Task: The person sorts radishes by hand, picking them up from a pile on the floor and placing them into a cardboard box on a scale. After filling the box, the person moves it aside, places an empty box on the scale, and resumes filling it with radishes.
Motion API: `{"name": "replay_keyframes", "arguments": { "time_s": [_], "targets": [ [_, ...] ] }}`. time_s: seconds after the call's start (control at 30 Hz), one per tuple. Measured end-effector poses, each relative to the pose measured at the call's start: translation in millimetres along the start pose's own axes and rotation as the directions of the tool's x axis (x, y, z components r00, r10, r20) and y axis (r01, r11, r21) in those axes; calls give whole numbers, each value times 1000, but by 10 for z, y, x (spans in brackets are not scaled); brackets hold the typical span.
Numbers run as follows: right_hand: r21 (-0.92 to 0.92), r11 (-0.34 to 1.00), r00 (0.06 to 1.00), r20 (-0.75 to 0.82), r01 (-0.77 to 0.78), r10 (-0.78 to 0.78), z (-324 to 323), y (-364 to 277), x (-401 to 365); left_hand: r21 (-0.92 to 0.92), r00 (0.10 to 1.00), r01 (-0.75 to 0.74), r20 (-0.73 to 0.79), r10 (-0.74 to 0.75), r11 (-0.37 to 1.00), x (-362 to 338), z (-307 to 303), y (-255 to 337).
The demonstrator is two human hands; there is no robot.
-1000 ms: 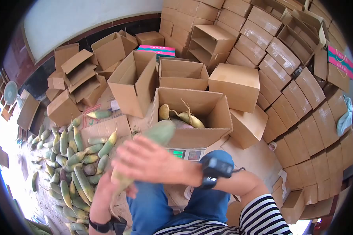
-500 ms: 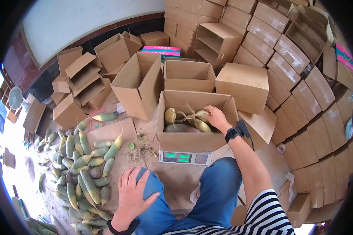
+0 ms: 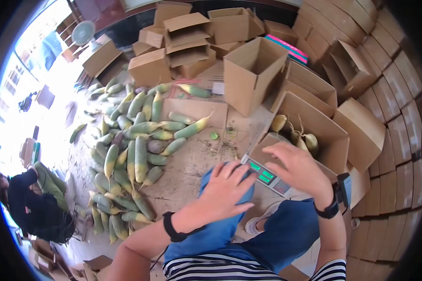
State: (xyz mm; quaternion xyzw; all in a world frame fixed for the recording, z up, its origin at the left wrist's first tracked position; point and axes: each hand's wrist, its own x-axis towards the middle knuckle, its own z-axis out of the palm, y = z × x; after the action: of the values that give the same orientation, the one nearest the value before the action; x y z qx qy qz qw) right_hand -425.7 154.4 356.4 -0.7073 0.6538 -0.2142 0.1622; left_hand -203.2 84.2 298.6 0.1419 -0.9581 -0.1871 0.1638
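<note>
Carton (image 3: 314,122) open, just ahead of my right hand (image 3: 297,169). Scale readout (image 3: 266,174) between my hands. Pale roots (image 3: 311,143) lie inside the carton. Right hand open, empty, over its near edge; left hand (image 3: 227,188) flat on my knee (image 3: 215,234), fingers spread.

Bare floor (image 3: 192,164) lies open between vegetable pile (image 3: 126,150) and scale (image 3: 267,175).

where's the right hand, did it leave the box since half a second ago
Yes. The right hand has pulled back out of the open box toward the person, now over the scale.
</note>
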Motion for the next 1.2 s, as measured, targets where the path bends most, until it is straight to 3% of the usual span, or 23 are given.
{"name": "replay_keyframes", "arguments": {
  "time_s": [0.1,0.17,0.2,0.23,0.3,0.37,0.43,0.5,0.57,0.6,0.67,0.73,0.77,0.8,0.83,0.9,0.97,1.03,1.07,1.1,1.17,1.2],
  "targets": [
    [161,978,989,-73,136,-125,292,-405,204,-3,996,-2,94,2,1000,-14,51,2],
    [143,961,971,-69,237,-230,577,-594,276,-88,998,-12,65,18,996,-14,148,-10],
    [117,940,946,-77,322,-314,704,-641,290,-404,994,-11,-105,-34,915,-25,313,-26],
    [123,935,942,-66,334,-328,789,-648,288,-670,958,-73,-252,-134,738,-74,445,-71],
    [33,907,899,-146,421,-412,898,-628,284,-637,976,-65,-202,-85,768,-132,277,-154],
    [26,904,894,-160,427,-417,900,-663,287,-510,977,-169,-201,74,844,-219,315,-278],
    [17,903,891,-175,429,-419,933,-677,297,-501,986,-75,-167,-12,862,-350,228,-333],
    [67,941,916,-262,333,-305,984,-671,322,-491,986,18,-134,-97,871,-494,183,-477],
    [63,941,923,-228,332,-310,982,-698,371,-799,980,129,14,-196,587,-674,236,-770],
    [47,949,933,-208,311,-295,994,-707,387,-867,938,316,223,-266,386,-866,281,-944],
    [31,956,942,-184,292,-282,1018,-733,413,-780,758,578,406,-510,239,-1293,591,-1398],
    [33,966,954,-166,258,-249,1015,-748,450,-546,479,791,271,-835,277,-1848,1046,-1927],
    [31,967,956,-160,253,-245,1011,-760,465,-434,438,807,-15,-899,401,-2132,1213,-2136],
    [42,971,962,-147,237,-229,1006,-775,476,-266,376,875,-155,-914,405,-2356,1236,-2337],
    [51,974,968,-135,221,-213,1008,-782,485,-183,253,941,-178,-951,285,-2492,1182,-2524],
    [50,972,967,-125,228,-220,1014,-781,502,-150,93,976,-372,-923,159,-2901,1363,-2937],
    [47,971,966,-117,235,-229,1015,-783,537,-115,21,991,-415,-910,75,-3051,1386,-3178],
    [62,968,964,-125,242,-233,1024,-796,554,-313,-71,949,-64,-995,-48,-3013,1216,-3325],
    [53,969,965,-119,243,-235,1015,-799,562,-294,-128,950,-65,-990,-104,-2927,1188,-3320],
    [45,972,967,-120,233,-226,1005,-785,565,-295,-117,951,-58,-991,-95,-2882,1217,-3346],
    [89,969,969,-107,232,-222,989,-743,566,-214,-258,951,-144,-955,-224,-2796,1250,-3409],
    [81,972,971,-110,222,-213,980,-728,565,-213,-246,953,-139,-959,-214,-2701,1259,-3413]
  ]
}}
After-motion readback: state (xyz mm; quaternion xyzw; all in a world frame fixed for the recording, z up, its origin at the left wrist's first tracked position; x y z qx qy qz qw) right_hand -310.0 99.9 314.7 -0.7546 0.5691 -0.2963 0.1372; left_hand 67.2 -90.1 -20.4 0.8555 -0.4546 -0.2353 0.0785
